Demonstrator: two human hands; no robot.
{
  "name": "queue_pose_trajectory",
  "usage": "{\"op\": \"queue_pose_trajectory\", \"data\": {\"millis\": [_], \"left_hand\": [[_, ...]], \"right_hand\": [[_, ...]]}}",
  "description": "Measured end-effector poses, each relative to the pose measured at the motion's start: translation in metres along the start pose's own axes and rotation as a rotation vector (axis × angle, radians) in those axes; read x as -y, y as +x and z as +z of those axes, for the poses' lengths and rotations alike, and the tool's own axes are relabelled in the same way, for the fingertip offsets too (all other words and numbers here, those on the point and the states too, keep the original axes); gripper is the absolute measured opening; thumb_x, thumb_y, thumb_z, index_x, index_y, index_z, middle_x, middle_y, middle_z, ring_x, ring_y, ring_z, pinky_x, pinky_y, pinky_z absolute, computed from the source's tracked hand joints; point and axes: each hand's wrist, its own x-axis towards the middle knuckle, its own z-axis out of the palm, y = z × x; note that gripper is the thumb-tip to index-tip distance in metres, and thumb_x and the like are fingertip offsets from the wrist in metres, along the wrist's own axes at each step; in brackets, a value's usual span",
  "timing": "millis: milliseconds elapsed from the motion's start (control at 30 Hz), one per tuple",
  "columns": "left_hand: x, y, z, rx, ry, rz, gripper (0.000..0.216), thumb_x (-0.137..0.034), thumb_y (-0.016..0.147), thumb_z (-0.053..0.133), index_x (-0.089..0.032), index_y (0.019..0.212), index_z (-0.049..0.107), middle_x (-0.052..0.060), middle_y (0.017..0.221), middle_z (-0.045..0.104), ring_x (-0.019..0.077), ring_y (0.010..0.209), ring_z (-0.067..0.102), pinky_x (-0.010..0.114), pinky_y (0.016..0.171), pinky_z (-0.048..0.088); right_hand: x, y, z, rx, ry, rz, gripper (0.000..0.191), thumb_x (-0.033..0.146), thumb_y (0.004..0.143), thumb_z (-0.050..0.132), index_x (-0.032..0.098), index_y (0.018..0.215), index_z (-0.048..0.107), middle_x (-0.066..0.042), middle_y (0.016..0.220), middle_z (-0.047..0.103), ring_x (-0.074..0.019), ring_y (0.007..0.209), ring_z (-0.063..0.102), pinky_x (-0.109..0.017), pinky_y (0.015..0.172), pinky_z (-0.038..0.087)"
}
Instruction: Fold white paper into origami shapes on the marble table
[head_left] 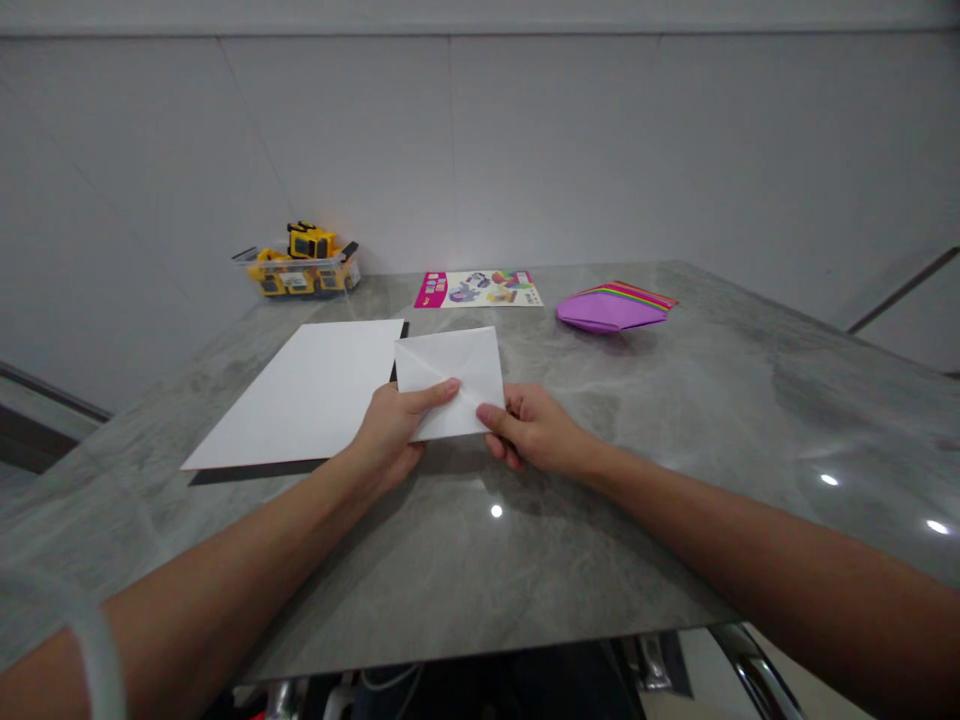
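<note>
A small folded white paper (450,358), roughly square with creases meeting near its middle, is held up over the table in both hands. My left hand (390,430) grips its lower left part, the thumb lying flat across the front and the fingers behind. At the lower right corner, my right hand (536,428) pinches the paper between thumb and curled fingers. Behind and left of my left hand lies a stack of white sheets (307,390) on a dark board (259,472), whose edge shows at the front and right.
On the grey marbled table (600,560), a clear plastic box (300,278) with yellow-and-black toy vehicles (311,243) stands at the back left. A colourful printed booklet (480,289) lies at the back middle. Right of it sits a purple folded-paper piece (611,310) with rainbow stripes. A wall rises behind.
</note>
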Motion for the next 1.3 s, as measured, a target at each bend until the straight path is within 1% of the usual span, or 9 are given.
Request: {"op": "queue_pose_trajectory", "data": {"millis": [67,167,300,433,567,800,933,1133,1300], "left_hand": [[0.000,-0.001,0.000,-0.009,-0.002,0.016,0.035,-0.018,0.057,0.079,-0.007,0.088,0.067,0.010,0.076,0.072,0.0189,0.060,0.065,0.027,0.055,0.053],[0.001,-0.002,0.000,-0.050,0.022,0.100,0.034,-0.021,0.056,0.081,-0.007,0.084,0.067,0.009,0.075,0.072,0.0177,0.059,0.064,0.026,0.054,0.052],[0.004,-0.001,-0.002,-0.103,0.051,0.183,0.036,-0.023,0.054,0.083,-0.008,0.082,0.067,0.008,0.076,0.071,0.0167,0.060,0.063,0.027,0.056,0.051],[0.002,0.000,-0.004,-0.067,0.074,0.114,0.036,-0.023,0.056,0.082,-0.007,0.084,0.067,0.009,0.079,0.071,0.0164,0.057,0.062,0.027,0.053,0.051],[-0.001,0.000,-0.006,-0.005,0.074,0.099,0.034,-0.022,0.058,0.081,-0.007,0.085,0.066,0.008,0.076,0.071,0.0175,0.058,0.063,0.026,0.052,0.051],[-0.004,0.001,-0.006,0.103,0.014,0.009,0.031,-0.017,0.061,0.078,-0.007,0.088,0.066,0.009,0.074,0.071,0.0181,0.058,0.064,0.027,0.054,0.052],[-0.004,0.002,-0.006,0.113,-0.020,-0.051,0.025,-0.014,0.063,0.075,-0.008,0.086,0.067,0.008,0.072,0.071,0.0176,0.057,0.064,0.027,0.054,0.053],[-0.004,-0.001,-0.005,0.204,-0.091,-0.088,0.017,-0.012,0.065,0.072,-0.008,0.081,0.068,0.007,0.070,0.071,0.0162,0.056,0.063,0.024,0.053,0.052],[-0.003,-0.002,-0.004,0.211,-0.108,-0.136,0.016,-0.011,0.063,0.073,-0.008,0.077,0.067,0.006,0.063,0.068,0.0153,0.053,0.061,0.023,0.050,0.051]], "right_hand": [[-0.002,0.000,0.000,0.007,0.015,-0.029,0.038,0.047,0.083,0.050,0.016,0.061,0.049,0.003,0.046,0.051,-0.0063,0.033,0.044,-0.016,0.032,0.032],[-0.006,0.002,0.000,0.001,0.006,-0.060,0.043,0.051,0.083,0.050,0.015,0.059,0.050,0.002,0.047,0.054,-0.0068,0.034,0.047,-0.016,0.034,0.034],[-0.009,0.003,0.001,-0.007,-0.003,-0.046,0.039,0.050,0.083,0.049,0.014,0.069,0.057,0.002,0.046,0.055,-0.0075,0.035,0.047,-0.017,0.035,0.036],[-0.007,-0.001,0.002,-0.005,-0.055,-0.052,0.035,0.045,0.085,0.047,0.014,0.070,0.056,0.002,0.047,0.056,-0.0073,0.036,0.048,-0.017,0.036,0.037],[-0.004,-0.006,0.003,0.024,-0.085,-0.082,0.033,0.043,0.086,0.046,0.015,0.072,0.056,0.003,0.046,0.055,-0.0067,0.034,0.047,-0.016,0.036,0.037],[0.001,-0.011,0.007,0.015,-0.009,-0.047,0.037,0.049,0.085,0.049,0.015,0.074,0.055,0.002,0.046,0.058,-0.0083,0.032,0.050,-0.016,0.031,0.037],[0.003,-0.013,0.010,0.004,0.031,-0.040,0.038,0.050,0.084,0.049,0.014,0.073,0.054,0.001,0.046,0.059,-0.0094,0.032,0.052,-0.016,0.029,0.038],[0.011,-0.020,0.015,0.025,0.092,-0.081,0.037,0.049,0.084,0.049,0.014,0.072,0.054,0.000,0.046,0.059,-0.0105,0.032,0.054,-0.017,0.029,0.041],[0.014,-0.024,0.017,0.076,0.079,-0.129,0.037,0.046,0.086,0.047,0.014,0.071,0.055,-0.002,0.048,0.061,-0.0118,0.036,0.056,-0.019,0.032,0.043]]}}
